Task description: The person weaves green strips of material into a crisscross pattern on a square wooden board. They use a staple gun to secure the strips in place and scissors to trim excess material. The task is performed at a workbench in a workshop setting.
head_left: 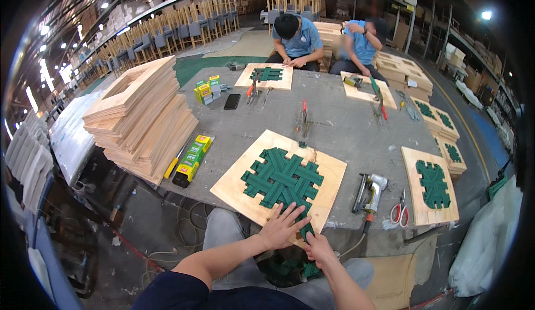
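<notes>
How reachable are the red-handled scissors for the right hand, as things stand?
Probably yes: the red-handled scissors lie uncovered on the tabletop, to the right of the right hand. It grips a green webbing strap, though, and the pneumatic stapler's hose lies between.

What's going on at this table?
A person is working green webbing on a square wooden panel. The left hand lies spread over the near part of the weave; the right hand grips a green strap at the panel's near edge. A pneumatic tool and scissors lie to the right, unheld. Across the table, one co-worker bends over another webbed panel; a second sits alongside.
</notes>
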Motion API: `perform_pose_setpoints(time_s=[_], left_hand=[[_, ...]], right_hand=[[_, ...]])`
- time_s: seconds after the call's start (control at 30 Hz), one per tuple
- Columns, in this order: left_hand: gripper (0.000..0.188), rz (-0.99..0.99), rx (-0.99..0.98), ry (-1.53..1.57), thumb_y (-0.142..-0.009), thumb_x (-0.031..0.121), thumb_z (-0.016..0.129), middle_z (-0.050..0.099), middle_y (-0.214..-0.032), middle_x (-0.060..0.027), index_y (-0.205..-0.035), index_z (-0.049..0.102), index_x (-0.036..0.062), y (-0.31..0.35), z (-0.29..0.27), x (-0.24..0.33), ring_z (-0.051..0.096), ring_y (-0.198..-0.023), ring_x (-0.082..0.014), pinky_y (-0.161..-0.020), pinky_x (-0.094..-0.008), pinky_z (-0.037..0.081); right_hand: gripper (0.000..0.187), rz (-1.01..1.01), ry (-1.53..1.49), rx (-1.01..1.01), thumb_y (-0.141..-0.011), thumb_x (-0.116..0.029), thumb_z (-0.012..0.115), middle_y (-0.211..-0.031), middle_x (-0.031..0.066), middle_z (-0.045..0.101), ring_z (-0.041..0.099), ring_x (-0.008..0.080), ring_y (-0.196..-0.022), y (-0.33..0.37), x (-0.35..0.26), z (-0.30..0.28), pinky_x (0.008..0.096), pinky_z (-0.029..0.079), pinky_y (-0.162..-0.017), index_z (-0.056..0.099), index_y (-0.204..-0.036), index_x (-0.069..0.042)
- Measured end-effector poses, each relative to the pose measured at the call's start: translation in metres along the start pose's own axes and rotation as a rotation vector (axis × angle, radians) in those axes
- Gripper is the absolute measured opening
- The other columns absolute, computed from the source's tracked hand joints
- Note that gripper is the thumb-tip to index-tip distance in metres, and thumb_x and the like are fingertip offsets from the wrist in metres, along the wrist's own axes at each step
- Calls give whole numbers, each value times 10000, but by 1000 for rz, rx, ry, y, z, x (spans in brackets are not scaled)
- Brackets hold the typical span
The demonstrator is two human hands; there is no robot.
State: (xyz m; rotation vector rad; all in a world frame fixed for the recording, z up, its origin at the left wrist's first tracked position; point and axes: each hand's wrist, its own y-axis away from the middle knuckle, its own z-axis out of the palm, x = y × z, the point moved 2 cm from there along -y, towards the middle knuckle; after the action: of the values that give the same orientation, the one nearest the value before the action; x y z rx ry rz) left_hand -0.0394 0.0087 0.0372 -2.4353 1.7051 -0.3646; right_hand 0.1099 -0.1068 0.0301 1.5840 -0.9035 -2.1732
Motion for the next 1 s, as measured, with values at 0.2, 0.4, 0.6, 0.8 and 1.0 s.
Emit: perform_pose_setpoints(time_s=[0.2,0.4,0.6,0.8,1.0], left_hand=[[1154,-5,3,-2,-625,506,882,310,-1659,-116,-1598,346,192,-2,2,1,293,-1526,-382,-1215,-633,200],[1132,13,7,-75,-570,487,888,360,-1637,-115,-1557,423,186,-5,9,1,373,-1481,-381,-1201,-648,217],[913,40,40,-100,-730,541,759,393,-1621,-130,-1529,478,199,-5,17,1,372,-1489,-378,-1223,-622,190],[841,71,42,-115,-747,496,744,421,-1606,-137,-1506,516,215,-5,22,0,381,-1487,-372,-1236,-604,180],[1010,78,-59,-175,-656,479,838,354,-1648,-122,-1559,437,266,-5,23,-1,333,-1513,-371,-1243,-610,143]], right_hand=[[292,-52,-49,3,-1107,-323,459,-654,-39,455,370,71,-505,25,28,-3,258,314,-438,554,-986,-74],[306,-89,-68,14,-1107,-339,463,-648,-43,463,382,67,-496,34,46,-8,256,323,-440,559,-959,-89],[308,-76,-172,-39,-1105,-340,472,-640,-40,455,376,63,-486,38,55,-13,247,306,-427,550,-939,-92],[312,-68,-235,-62,-1102,-326,481,-627,-40,447,357,56,-473,41,63,-19,247,287,-418,551,-923,-80],[304,-69,-235,-51,-1097,-307,501,-634,-34,460,363,59,-481,40,72,-26,249,288,-425,557,-909,-74]])
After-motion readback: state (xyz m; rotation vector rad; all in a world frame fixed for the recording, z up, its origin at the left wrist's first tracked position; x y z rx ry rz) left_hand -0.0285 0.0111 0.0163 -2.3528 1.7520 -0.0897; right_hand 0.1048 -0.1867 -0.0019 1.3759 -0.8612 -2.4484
